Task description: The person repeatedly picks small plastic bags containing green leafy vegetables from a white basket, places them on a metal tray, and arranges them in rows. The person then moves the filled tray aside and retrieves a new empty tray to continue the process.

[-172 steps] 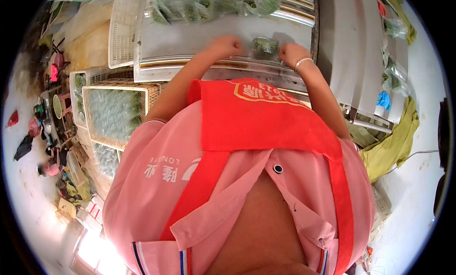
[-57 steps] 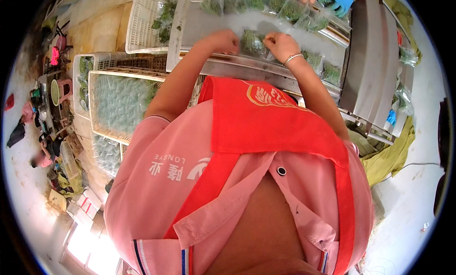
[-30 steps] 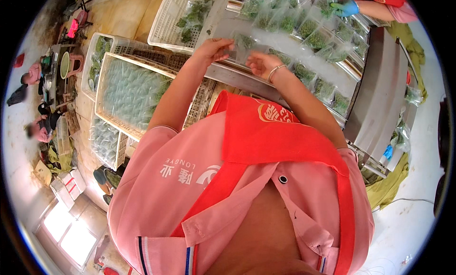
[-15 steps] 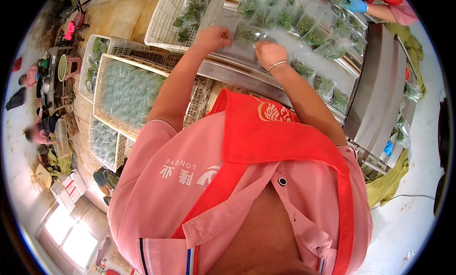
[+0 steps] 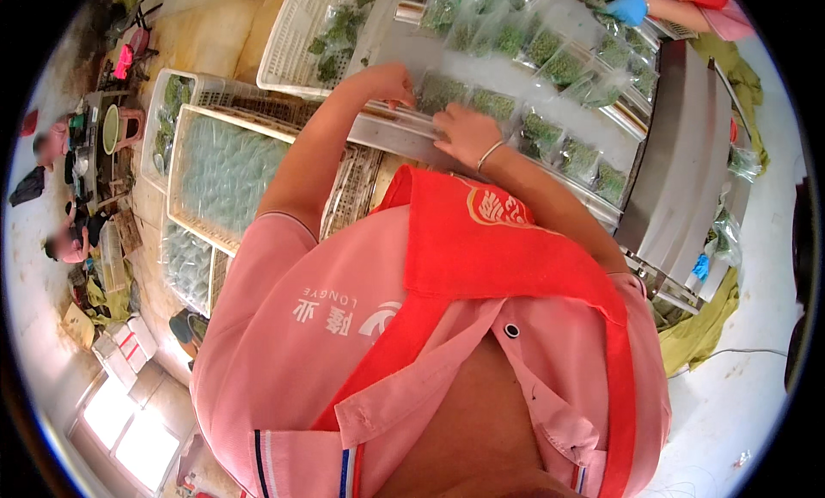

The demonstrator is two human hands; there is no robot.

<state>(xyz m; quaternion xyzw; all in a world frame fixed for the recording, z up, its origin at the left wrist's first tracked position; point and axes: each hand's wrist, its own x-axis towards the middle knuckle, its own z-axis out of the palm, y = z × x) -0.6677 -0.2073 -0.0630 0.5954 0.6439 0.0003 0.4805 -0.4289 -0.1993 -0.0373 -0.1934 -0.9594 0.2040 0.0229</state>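
A clear plastic bag of green produce (image 5: 443, 92) lies at the left end of the near row on the steel work surface (image 5: 404, 49). My left hand (image 5: 391, 84) is curled at this bag's left side, and whatever its fingertips hold is too small to make out. At the bag's near edge rests my right hand (image 5: 471, 135), palm down, its fingers bent but apart. A second filled bag (image 5: 494, 104) lies just beyond my right hand. More filled bags (image 5: 543, 47) sit in rows farther back and to the right.
A white crate (image 5: 296, 42) with loose green leaves stands left of my hands. Another crate (image 5: 178, 189) full of sealed bags is nearer on the left. A co-worker's blue-gloved hand (image 5: 626, 6) is at the far right. A metal housing (image 5: 679, 137) borders the bags.
My right hand has moved left and nearer to me, and its fingers have spread from a pinch. My left hand has dropped slightly nearer. The co-worker's gloved hand has shifted left.
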